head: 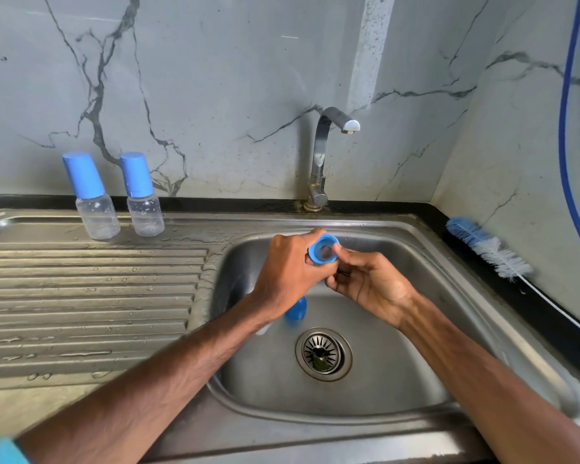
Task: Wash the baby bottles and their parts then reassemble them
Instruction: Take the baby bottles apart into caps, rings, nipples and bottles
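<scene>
Bottles, two, clear plastic with tall blue caps: left bottle [96,209] and right bottle [144,205], upright on the ribbed steel drainboard [81,296]. Blue ring [323,251], one, round and hollow, is held above the sink basin [399,363]. Left hand [288,266] has its fingers curled round it; right hand [372,286] pinches its rim. One more blue piece [296,308] lies in the basin. One bristly brush [486,247] lies on the right.

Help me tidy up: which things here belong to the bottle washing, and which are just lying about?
Job: blue collar in left hand, right hand; two capped bottles on drainboard; blue part in basin; bottle brush; tap.
Lying about: blue hose at right.
</scene>
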A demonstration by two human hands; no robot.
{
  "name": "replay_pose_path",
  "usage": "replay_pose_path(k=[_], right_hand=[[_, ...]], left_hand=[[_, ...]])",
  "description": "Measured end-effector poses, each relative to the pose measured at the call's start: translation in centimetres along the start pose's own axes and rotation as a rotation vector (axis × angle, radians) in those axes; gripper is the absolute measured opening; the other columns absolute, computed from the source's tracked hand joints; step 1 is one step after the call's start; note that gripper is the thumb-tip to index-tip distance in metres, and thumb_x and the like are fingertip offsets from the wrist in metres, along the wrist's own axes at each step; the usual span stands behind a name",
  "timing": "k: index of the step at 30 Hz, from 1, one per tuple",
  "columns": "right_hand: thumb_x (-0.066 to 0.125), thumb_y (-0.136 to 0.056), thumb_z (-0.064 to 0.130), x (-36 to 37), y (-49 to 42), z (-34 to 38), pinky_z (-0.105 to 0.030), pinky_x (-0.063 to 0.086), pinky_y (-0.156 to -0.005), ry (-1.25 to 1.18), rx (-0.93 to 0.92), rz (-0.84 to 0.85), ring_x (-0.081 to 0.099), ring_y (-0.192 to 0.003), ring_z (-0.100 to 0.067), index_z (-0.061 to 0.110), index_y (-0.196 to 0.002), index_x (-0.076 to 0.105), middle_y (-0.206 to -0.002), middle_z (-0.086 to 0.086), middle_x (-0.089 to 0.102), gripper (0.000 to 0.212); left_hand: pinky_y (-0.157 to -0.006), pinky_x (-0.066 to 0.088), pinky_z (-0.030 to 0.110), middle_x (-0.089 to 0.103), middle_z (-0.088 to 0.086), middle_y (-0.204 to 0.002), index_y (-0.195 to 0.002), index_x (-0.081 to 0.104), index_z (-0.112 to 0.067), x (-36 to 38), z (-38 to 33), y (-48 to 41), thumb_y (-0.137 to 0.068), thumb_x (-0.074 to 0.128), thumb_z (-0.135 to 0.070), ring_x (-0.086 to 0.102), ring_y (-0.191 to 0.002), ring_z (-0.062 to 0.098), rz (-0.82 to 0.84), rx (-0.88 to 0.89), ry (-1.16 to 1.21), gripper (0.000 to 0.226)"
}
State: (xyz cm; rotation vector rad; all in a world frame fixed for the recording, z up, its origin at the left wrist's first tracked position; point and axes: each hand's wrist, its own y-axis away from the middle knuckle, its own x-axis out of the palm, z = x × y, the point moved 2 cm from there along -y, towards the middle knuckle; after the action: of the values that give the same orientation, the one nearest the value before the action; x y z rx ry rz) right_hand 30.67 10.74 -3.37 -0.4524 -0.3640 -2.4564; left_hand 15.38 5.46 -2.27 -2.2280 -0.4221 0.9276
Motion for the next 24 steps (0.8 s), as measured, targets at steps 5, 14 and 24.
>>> replay_pose_path(k=[5,14,24], right_hand=[[0.068,-0.096,0.019,0.28,0.05,-0.16,-0.028,0.053,-0.077,-0.075,0.032,0.027,0.064,-0.088,-0.019,0.001,-0.113,0.072,-0.11,-0.018,0.067,0.025],[0.064,-0.098,0.021,0.74,0.36,-0.16,-0.026,0.054,-0.073,-0.177,0.06,0.09,0.064,-0.088,-0.018,0.004,-0.109,0.074,-0.108,-0.016,0.07,0.022],[0.067,-0.096,0.028,0.87,0.07,-0.77,-0.026,0.055,-0.069,-0.166,0.045,0.076,0.063,-0.088,-0.026,0.006,-0.111,0.077,-0.109,-0.017,0.07,0.029]], left_hand=[[-0.055,0.04,0.01,0.057,-0.018,-0.059,-0.099,0.073,-0.017,0.1,0.0,0.18,-0.086,0.082,-0.029,0.055,-0.054,0.002,0.005,-0.02,0.023,0.02],[-0.056,0.039,0.006,0.055,-0.024,-0.06,-0.103,0.074,-0.014,0.02,-0.4,0.19,-0.086,0.082,-0.027,0.057,-0.056,-0.005,-0.002,-0.026,0.055,0.023],[-0.053,0.05,0.015,0.069,-0.007,-0.068,-0.102,0.074,-0.014,0.77,0.16,0.41,-0.088,0.081,-0.025,0.064,-0.059,0.008,-0.041,-0.076,0.176,0.019]])
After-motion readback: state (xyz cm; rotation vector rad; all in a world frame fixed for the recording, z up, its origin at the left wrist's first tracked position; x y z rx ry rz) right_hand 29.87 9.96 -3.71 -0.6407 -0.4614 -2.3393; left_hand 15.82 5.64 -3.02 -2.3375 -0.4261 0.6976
